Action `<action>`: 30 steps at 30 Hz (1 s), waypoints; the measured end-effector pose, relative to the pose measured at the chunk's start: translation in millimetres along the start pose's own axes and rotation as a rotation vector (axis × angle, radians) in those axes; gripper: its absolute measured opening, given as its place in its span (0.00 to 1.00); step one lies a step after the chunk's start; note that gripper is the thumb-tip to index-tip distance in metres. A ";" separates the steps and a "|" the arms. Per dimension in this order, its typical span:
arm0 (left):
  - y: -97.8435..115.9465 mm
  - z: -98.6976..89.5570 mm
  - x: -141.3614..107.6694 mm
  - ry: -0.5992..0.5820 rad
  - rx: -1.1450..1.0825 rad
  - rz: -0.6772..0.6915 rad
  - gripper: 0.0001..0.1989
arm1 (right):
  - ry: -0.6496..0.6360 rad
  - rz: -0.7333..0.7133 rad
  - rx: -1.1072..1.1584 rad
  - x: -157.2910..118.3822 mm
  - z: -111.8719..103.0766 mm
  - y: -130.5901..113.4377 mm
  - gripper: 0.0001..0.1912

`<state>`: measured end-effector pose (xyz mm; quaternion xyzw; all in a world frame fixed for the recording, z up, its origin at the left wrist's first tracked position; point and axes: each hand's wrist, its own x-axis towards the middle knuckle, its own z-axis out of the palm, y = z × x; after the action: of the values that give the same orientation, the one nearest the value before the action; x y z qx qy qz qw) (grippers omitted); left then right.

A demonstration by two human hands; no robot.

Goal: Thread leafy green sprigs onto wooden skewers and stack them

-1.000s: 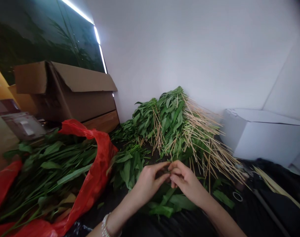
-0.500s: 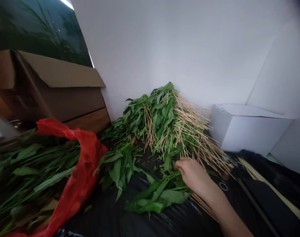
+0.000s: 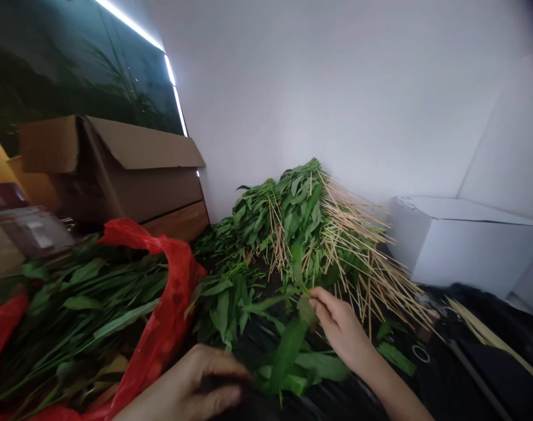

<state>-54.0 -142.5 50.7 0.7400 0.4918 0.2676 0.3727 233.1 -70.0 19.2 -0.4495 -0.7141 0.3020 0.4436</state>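
My right hand point(image 3: 339, 321) pinches a leafy green stem point(image 3: 308, 292), its long leaves hanging over the loose leaves below. My left hand point(image 3: 196, 380) is low in front of the red bag, thumb and fingers apart and slightly blurred; nothing shows in it. Beneath my right hand lies a small heap of green leaves point(image 3: 323, 365) on black plastic sheeting point(image 3: 248, 403). Beyond it, a leafy bunch point(image 3: 224, 304) rests on the sheeting. Against the wall, bundles of leaves point(image 3: 292, 204) are piled with thin wooden sticks point(image 3: 363, 245) fanning out to the right.
On the left, a red plastic bag point(image 3: 178, 269) holds long leafy stems point(image 3: 82, 310). Behind it stands an open cardboard box point(image 3: 156, 193). A white box point(image 3: 477, 251) sits at the right by the wall. A white ring point(image 3: 421, 353) lies on the black surface.
My left hand has come into view at the lower left. My right hand now holds up a leafy stem above the heap. The view has shifted, with the scene moving right and down.
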 end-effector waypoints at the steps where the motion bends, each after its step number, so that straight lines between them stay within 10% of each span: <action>1: 8.8 -0.7 14.1 -0.051 -0.041 0.013 0.09 | -0.021 0.028 0.111 0.0 2.0 -0.7 0.15; 10: 21.1 34.5 89.4 0.355 -0.366 0.130 0.11 | -0.120 0.131 0.439 0.4 13.6 1.3 0.20; 24: 16.5 39.4 106.5 0.460 -0.372 0.155 0.10 | -0.047 0.152 0.241 0.1 15.8 2.0 0.11; 30: 13.7 28.3 96.7 0.931 -0.430 0.157 0.14 | 0.032 0.144 0.178 -0.9 16.7 1.4 0.12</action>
<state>11.0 -64.3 48.3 0.4839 0.4823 0.6907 0.2369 218.7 -70.8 10.6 -0.4631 -0.6433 0.3880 0.4703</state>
